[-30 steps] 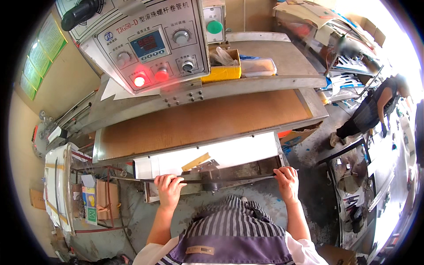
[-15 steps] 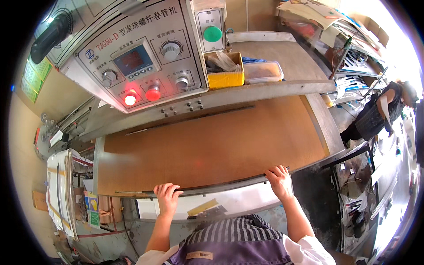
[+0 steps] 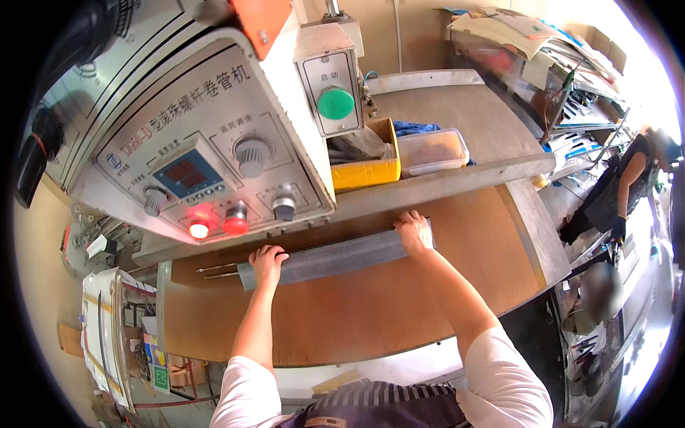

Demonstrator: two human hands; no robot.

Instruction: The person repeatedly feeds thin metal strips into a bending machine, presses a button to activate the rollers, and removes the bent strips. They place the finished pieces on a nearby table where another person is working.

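A long grey sheet [image 3: 335, 258] lies slantwise across the brown plate [image 3: 357, 321] of the machine, toward its far side. Two thin rods [image 3: 217, 271] stick out past the sheet's left end. My left hand [image 3: 267, 265] has its fingers curled over the far edge of the sheet near that end. Farther right, my right hand [image 3: 414, 234] grips the same edge near the right end, fingers bent over it. Whether each hand also clasps a rod under the sheet is hidden.
A control box [image 3: 207, 143] with knobs and a lit red lamp overhangs the far left. Behind the metal bar [image 3: 442, 175] stand a yellow box [image 3: 364, 175] and a clear plastic tub [image 3: 432, 151]. At the right, a person [image 3: 621, 178] stands beside cluttered shelves.
Both hands have moved from the plate's near edge, where they held a thin dark rod, to its far side. The grey sheet now lies spread under them. My view has shifted forward.
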